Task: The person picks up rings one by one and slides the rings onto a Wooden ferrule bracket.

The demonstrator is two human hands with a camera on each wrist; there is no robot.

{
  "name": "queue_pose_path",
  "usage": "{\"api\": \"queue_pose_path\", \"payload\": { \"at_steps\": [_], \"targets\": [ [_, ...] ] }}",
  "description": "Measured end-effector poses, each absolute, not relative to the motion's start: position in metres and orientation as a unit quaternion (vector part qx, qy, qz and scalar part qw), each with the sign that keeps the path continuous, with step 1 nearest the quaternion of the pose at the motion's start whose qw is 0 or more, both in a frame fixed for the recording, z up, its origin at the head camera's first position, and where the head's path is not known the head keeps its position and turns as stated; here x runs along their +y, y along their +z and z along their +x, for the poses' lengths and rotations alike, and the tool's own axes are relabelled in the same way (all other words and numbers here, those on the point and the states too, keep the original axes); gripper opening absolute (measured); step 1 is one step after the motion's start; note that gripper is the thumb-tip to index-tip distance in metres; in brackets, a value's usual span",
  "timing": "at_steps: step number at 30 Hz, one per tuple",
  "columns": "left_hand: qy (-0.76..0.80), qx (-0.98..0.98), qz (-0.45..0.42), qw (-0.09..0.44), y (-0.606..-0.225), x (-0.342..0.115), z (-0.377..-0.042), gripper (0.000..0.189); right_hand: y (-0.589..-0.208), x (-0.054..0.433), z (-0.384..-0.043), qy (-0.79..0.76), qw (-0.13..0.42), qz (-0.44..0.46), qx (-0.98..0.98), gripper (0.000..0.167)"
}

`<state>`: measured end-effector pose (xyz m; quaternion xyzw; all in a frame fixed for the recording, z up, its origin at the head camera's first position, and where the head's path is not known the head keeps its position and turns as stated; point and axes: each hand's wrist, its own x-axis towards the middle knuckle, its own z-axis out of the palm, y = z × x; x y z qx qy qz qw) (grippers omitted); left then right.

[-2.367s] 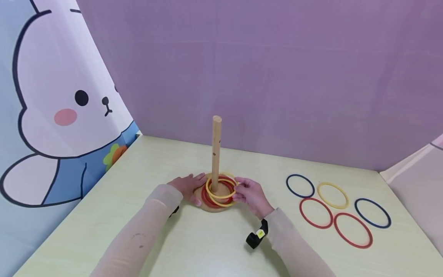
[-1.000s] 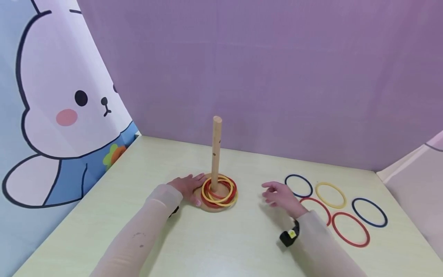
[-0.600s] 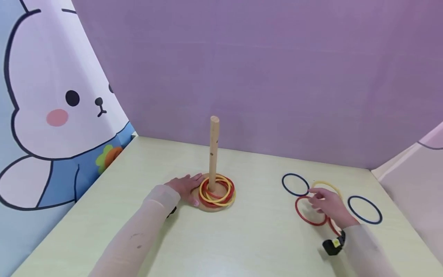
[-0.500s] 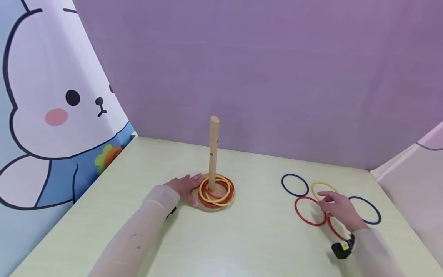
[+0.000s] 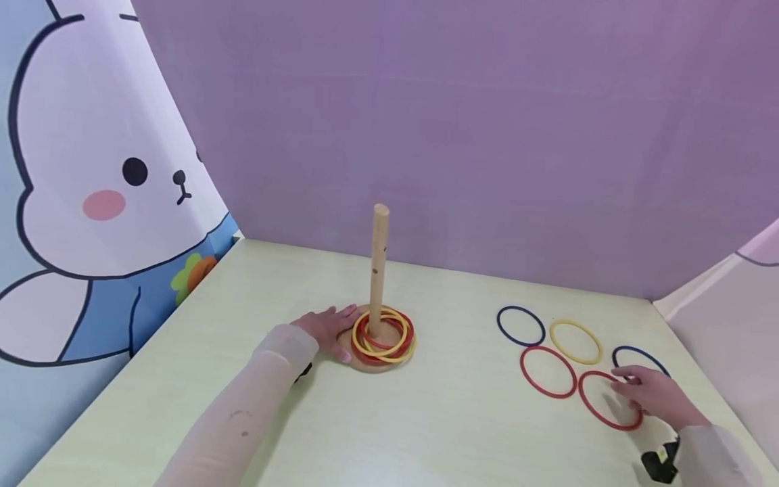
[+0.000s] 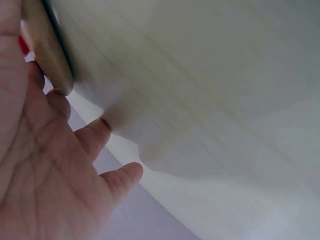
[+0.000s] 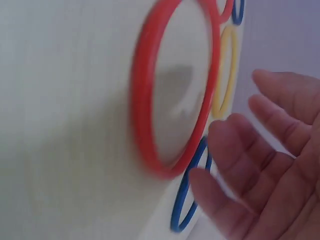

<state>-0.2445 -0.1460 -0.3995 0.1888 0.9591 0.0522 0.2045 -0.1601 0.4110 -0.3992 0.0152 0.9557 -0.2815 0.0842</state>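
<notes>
A wooden peg [image 5: 378,270] stands upright on a round wooden base [image 5: 369,367], with several red and yellow rings [image 5: 398,357] lying around its foot. My left hand [image 5: 326,331] rests on the base's left side, fingers spread; the left wrist view shows its palm beside the base's edge [image 6: 50,55]. Over at the right, my right hand [image 5: 657,394] hovers with nothing in it above the right-hand red ring [image 5: 610,425] and partly covers the right-hand blue ring [image 5: 639,349]. In the right wrist view its relaxed fingers are apart from the red ring [image 7: 142,90].
Left of the right hand lie another red ring [image 5: 549,394], a yellow ring [image 5: 576,360] and another blue ring [image 5: 521,343], flat on the pale table [image 5: 450,419]. A purple cloth [image 5: 487,149] hangs behind, and a cartoon-printed cloth [image 5: 115,149] at the left.
My right hand released a yellow ring at the peg, where it now lies with the others. It then travelled right, over the loose rings. The left hand stayed on the base.
</notes>
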Motion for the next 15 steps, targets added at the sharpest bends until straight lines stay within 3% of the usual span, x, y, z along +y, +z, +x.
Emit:
{"api": "queue_pose_path", "payload": {
  "at_steps": [15],
  "targets": [
    [0.047,0.96,0.185,0.204,-0.397,-0.145,-0.243,0.094,-0.416,0.437,-0.154,-0.308,0.16,0.108,0.932,0.06]
  ]
}}
